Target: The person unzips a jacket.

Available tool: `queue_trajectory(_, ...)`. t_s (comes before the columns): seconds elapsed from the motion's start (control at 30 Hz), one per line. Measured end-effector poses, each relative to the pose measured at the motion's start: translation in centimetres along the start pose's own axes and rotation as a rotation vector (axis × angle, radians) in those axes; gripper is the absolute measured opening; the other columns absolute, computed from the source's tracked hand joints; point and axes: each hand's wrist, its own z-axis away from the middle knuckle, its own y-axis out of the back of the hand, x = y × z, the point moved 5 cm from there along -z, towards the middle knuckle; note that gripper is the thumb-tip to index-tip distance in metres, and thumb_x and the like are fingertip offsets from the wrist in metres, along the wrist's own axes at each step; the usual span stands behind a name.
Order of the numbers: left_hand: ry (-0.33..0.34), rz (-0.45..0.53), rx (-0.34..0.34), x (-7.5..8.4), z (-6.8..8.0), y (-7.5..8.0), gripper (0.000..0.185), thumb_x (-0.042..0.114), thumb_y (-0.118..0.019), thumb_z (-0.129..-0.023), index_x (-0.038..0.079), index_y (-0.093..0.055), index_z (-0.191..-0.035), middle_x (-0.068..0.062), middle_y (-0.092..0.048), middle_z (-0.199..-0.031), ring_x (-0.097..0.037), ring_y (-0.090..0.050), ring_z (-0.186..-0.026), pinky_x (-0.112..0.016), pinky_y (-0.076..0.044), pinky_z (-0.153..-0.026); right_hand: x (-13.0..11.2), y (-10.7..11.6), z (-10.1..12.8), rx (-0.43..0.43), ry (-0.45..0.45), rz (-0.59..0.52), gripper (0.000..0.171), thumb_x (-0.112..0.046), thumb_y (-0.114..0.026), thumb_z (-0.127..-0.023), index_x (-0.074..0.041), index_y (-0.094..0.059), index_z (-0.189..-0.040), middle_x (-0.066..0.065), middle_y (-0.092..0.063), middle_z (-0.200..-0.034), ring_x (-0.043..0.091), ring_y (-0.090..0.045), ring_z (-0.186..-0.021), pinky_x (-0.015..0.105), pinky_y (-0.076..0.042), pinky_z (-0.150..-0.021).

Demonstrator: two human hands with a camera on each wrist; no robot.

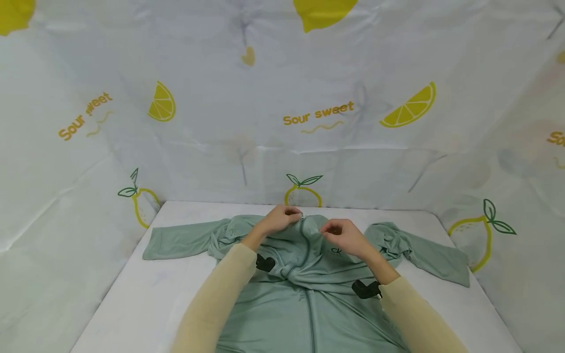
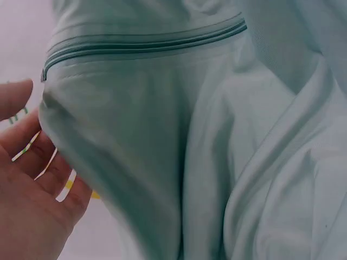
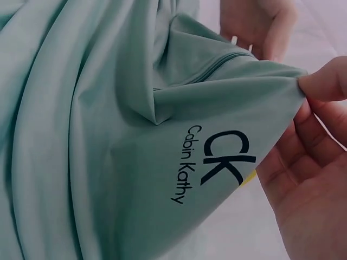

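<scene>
A light green zip-up jacket [image 1: 282,314] lies front up, its body bunched into folds near the top. My left hand [image 1: 278,219] is at the top end of the zipper [image 2: 146,47]. In the left wrist view its fingers touch the fabric edge just below the zipper end, while the thumb stands apart from the cloth. To the right of the zipper, my right hand [image 1: 346,238] pinches a raised corner of the jacket between thumb and forefinger. Below that pinch, the printed CK logo [image 3: 227,157] shows on the stretched fabric.
Both sleeves spread outward, the left sleeve [image 1: 176,241] nearly straight and the right sleeve [image 1: 437,257] slanting down toward the table's right edge. Under the jacket is a white table [image 1: 145,304]. A white lemon-print curtain [image 1: 220,113] encloses the back and sides.
</scene>
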Motion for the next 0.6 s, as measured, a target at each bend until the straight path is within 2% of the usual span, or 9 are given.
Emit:
queue_trajectory(0.13,-0.015,0.02,0.035,0.2,0.6,0.8,0.027,0.024,-0.058,-0.106,0.005,-0.071,-0.12,-0.009,-0.067,-0.117,-0.025,-0.062,-0.109,-0.04,-0.051,-0.092,0.1,0.0,0.0,0.039,-0.028,0.05,0.015,-0.003,-0.059,-0.1,0.003,-0.072,-0.105,0.017,-0.07,-0.104,0.022,-0.065,-0.088,0.035,-0.054,-0.074)
queue_trajectory(0.27,-0.015,0.051,0.05,0.2,0.9,1.2,0.025,0.022,-0.059,-0.105,0.004,-0.072,-0.117,-0.008,-0.067,-0.111,-0.022,-0.062,-0.102,-0.04,-0.052,-0.088,0.3,0.1,-0.1,0.076,-0.062,0.119,0.015,-0.005,-0.06,-0.1,0.002,-0.072,-0.107,0.015,-0.07,-0.105,0.025,-0.066,-0.091,0.039,-0.054,-0.076)
queue_trajectory(0.47,0.01,0.078,0.075,0.2,1.1,1.4,0.025,0.024,-0.06,-0.105,0.005,-0.072,-0.117,-0.008,-0.067,-0.113,-0.022,-0.062,-0.104,-0.041,-0.052,-0.089,-0.7,-0.4,-0.6,0.122,-0.083,0.19,0.015,-0.008,-0.061,-0.101,0.0,-0.071,-0.109,0.012,-0.07,-0.103,0.027,-0.065,-0.092,0.042,-0.054,-0.078)
queue_trajectory(0.6,0.033,0.111,0.097,0.4,1.2,1.4,0.028,0.027,-0.06,-0.105,0.005,-0.072,-0.118,-0.009,-0.067,-0.117,-0.025,-0.062,-0.108,-0.044,-0.05,-0.093,-2.0,-0.8,-1.3,0.19,-0.084,0.174,0.013,-0.009,-0.065,-0.1,-0.001,-0.072,-0.108,0.011,-0.07,-0.101,0.027,-0.065,-0.091,0.043,-0.054,-0.079)
